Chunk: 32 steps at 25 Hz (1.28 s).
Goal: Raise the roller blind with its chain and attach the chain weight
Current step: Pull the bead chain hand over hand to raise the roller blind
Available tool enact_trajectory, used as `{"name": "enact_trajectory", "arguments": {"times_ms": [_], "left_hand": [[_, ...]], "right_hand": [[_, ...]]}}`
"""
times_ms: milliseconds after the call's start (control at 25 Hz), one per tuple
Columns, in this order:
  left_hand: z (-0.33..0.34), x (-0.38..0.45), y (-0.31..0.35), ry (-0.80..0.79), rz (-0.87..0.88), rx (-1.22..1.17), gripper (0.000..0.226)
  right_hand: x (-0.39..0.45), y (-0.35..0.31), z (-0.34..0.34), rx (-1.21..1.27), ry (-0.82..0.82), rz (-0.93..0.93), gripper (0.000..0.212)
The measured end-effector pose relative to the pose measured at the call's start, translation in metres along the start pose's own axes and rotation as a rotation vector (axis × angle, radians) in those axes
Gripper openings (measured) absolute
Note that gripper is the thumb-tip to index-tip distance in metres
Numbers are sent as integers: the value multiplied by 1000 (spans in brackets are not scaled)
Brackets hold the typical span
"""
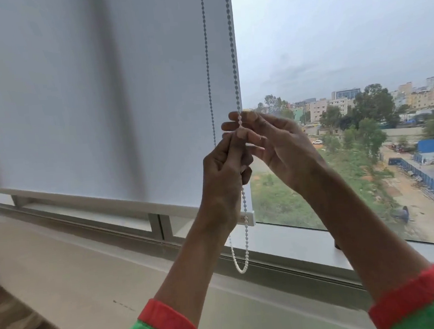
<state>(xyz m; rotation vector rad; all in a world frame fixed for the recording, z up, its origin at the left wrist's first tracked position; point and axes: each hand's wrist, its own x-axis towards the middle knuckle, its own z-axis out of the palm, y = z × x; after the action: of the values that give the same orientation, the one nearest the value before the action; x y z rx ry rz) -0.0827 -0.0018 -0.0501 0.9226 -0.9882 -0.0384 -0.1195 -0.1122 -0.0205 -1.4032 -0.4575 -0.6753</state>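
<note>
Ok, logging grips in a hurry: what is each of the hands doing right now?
Left hand: closed on the bead chain.
Right hand: fingertips pinching the same chain higher up, other fingers spread.

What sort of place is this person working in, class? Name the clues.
Probably an upper-floor room beside a large window: a roller blind with a bead chain hangs over the glass, a sill runs below, and buildings and trees lie far beneath outside.
</note>
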Motion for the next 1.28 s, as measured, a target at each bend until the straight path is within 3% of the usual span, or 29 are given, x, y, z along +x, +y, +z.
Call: {"name": "enact_trajectory", "arguments": {"times_ms": [200, 480, 600, 800, 1000, 1280], "left_hand": [[-3, -22, -23, 31, -118, 61, 27], [-25, -16, -20, -101, -204, 179, 31], [-23, -7, -14, -81, -259, 176, 33], [-11, 26, 23, 75, -24, 54, 33], [10, 49, 57, 22, 57, 60, 26], [18, 37, 40, -42, 104, 118, 31]], "right_hand": [[31, -44, 24, 31, 7, -68, 26], [17, -28, 30, -91, 87, -180, 20], [1, -14, 30, -92, 113, -184, 21], [-30, 26, 30, -114, 126, -137, 20], [-50, 47, 22, -121, 109, -98, 22], [-56, 51, 9, -190, 104, -59, 22]]}}
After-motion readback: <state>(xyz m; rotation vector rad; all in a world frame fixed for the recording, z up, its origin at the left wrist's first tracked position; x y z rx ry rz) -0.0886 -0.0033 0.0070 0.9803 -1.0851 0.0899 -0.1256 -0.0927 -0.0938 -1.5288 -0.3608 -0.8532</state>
